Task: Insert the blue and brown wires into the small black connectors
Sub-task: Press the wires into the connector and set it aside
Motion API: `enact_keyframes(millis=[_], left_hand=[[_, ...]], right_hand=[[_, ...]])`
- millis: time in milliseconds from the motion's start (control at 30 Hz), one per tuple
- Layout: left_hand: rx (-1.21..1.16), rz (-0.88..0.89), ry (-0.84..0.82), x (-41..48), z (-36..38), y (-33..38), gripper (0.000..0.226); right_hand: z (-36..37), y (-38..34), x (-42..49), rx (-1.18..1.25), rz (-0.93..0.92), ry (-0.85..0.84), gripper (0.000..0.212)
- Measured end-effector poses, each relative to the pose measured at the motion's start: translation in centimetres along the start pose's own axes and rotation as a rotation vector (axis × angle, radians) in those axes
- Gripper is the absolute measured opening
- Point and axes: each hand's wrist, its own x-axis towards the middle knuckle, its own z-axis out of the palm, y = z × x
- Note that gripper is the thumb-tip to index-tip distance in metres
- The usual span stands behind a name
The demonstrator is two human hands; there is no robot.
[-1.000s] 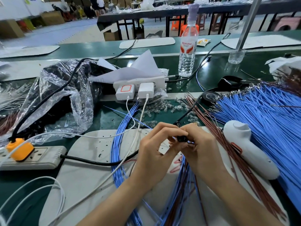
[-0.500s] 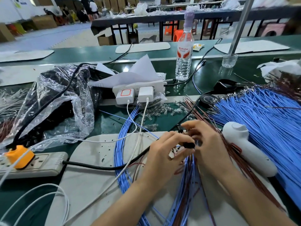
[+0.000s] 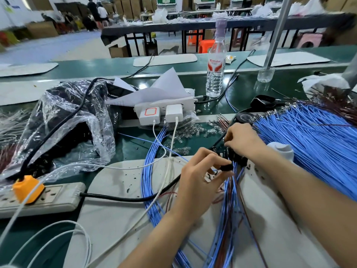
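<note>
A broad fan of blue wires (image 3: 309, 144) spreads just right of the right hand (image 3: 241, 140), fingers curled, its hold impossible to tell, while the left hand (image 3: 195, 182) beside it pinches a small black connector (image 3: 226, 167).

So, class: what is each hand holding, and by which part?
The left hand pinches a small black connector by its sides. The right hand curls its fingers, but what they hold cannot be told.

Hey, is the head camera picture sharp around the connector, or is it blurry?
Head view: the left hand pinching the black connector looks fairly sharp; the far tables are smeared; the wide lens bows the green bench; glare streaks the plastic bag.
</note>
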Motion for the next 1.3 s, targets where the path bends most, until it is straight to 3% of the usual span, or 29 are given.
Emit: enact_keyframes(millis=[100,167,267,400,500,667,767,1167,1300], left_hand=[[-0.012,-0.018,0.007,0.0,0.0,-0.1,0.015],[-0.037,-0.03,0.023,-0.1,0.0,-0.2,0.015],[-0.084,-0.068,0.042,0.1,0.2,-0.5,0.016],[-0.149,-0.172,0.047,0.0,0.5,-0.8,0.019],[-0.129,-0.175,0.023,0.0,0.5,-0.8,0.019],[-0.073,-0.134,-0.001,-0.1,0.5,-0.9,0.017],[-0.005,-0.111,0.021,-0.1,0.5,-1.0,0.017],[0.092,-0.064,0.061,-0.1,0.1,-0.9,0.02],[0.035,-0.111,0.074,0.0,-0.2,-0.7,0.019]], right_hand=[[-0.6,-0.2,-0.2,-0.007,0.006,0.012,0.01],[-1.3,0.0,-1.2,0.035,-0.027,0.136,0.004],[-2.2,0.1,-4.5,0.363,-0.211,0.346,0.01],[-1.9,-0.1,-8.7,0.986,-0.361,0.189,0.008],[-1.8,0.0,-9.6,1.217,-0.372,0.119,0.009],[-2.0,0.2,-9.8,1.143,-0.439,0.033,0.003],[-1.9,0.6,-9.7,0.996,-0.443,0.089,0.019],[-1.3,1.0,-9.4,0.878,-0.434,0.106,0.009],[-1.4,1.0,-9.2,1.056,-0.391,-0.052,0.013]])
